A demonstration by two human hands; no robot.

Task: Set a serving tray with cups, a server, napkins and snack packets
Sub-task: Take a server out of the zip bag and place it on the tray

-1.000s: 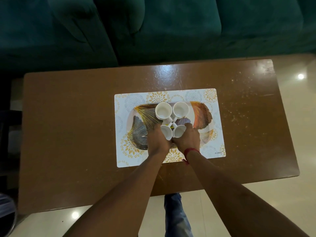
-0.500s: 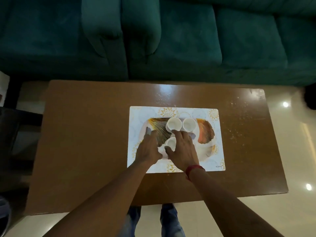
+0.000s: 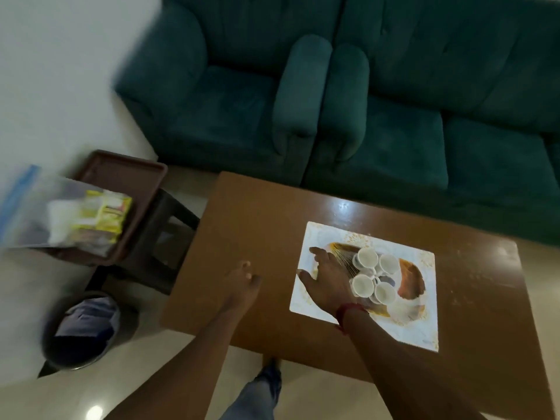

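Several white cups (image 3: 375, 275) stand clustered on the patterned serving tray (image 3: 410, 280), which lies on a white placemat (image 3: 421, 328) on the brown table (image 3: 260, 237). My right hand (image 3: 328, 278) hovers with fingers spread over the tray's left end, beside the cups, holding nothing. Over the table's left part my left hand (image 3: 242, 281) is empty, its fingers loosely bent. Yellow snack packets (image 3: 101, 216) and white napkins (image 3: 59, 222) lie in a clear zip bag (image 3: 33, 207) on a brown tray (image 3: 133, 183) off to the left.
The brown tray rests on a dark stool (image 3: 163, 237) left of the table. A dark bin (image 3: 81, 328) with cloth inside stands on the floor below it. A green sofa (image 3: 363, 101) runs behind the table. My leg (image 3: 257, 395) is at the table's near edge.
Both hands have let go of the cups and moved left; the left hand has left the serving tray. The view has swung left, bringing the stool, bag and bin into sight.
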